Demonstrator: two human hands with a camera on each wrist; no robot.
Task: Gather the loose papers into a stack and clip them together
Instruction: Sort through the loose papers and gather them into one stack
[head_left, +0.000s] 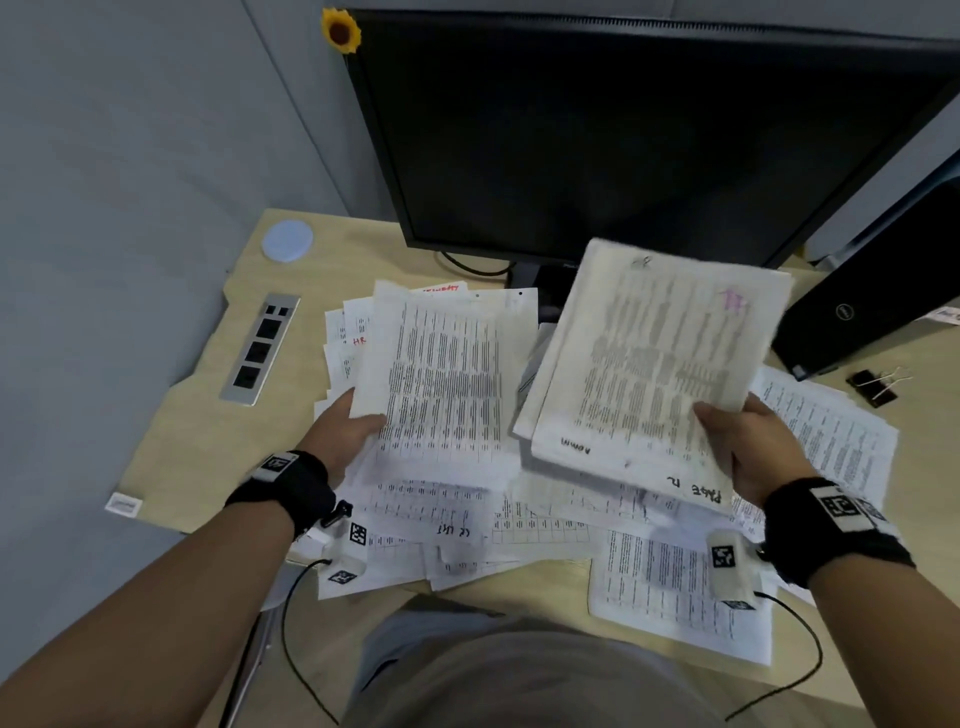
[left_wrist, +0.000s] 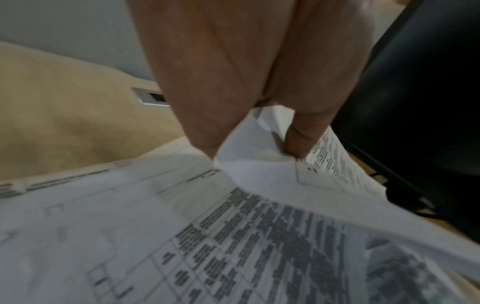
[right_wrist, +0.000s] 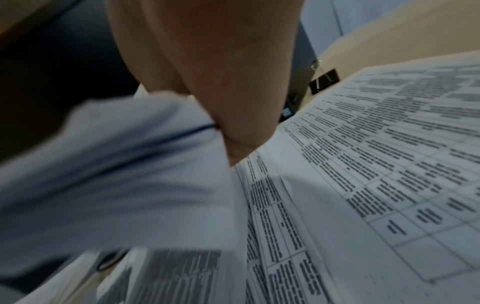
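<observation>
Printed sheets lie scattered over the wooden desk (head_left: 197, 415). My left hand (head_left: 348, 421) pinches the near left edge of a printed sheet (head_left: 447, 384), lifted above the pile; in the left wrist view the thumb and fingers (left_wrist: 298, 142) grip its white edge (left_wrist: 249, 160). My right hand (head_left: 743, 441) grips a thicker bundle of papers (head_left: 660, 353) by its near right corner, raised and tilted toward the monitor. In the right wrist view the bundle (right_wrist: 116, 164) is blurred beside my hand (right_wrist: 233, 127). Black binder clips (head_left: 875, 387) lie on the desk at the right, also seen as binder clips (right_wrist: 324, 81).
A black monitor (head_left: 623, 130) stands close behind the papers. A black computer tower (head_left: 872, 306) sits at the right. A power socket strip (head_left: 260, 348) and a round pale disc (head_left: 287, 240) are on the desk's left part. More loose sheets (head_left: 680, 587) lie near the front edge.
</observation>
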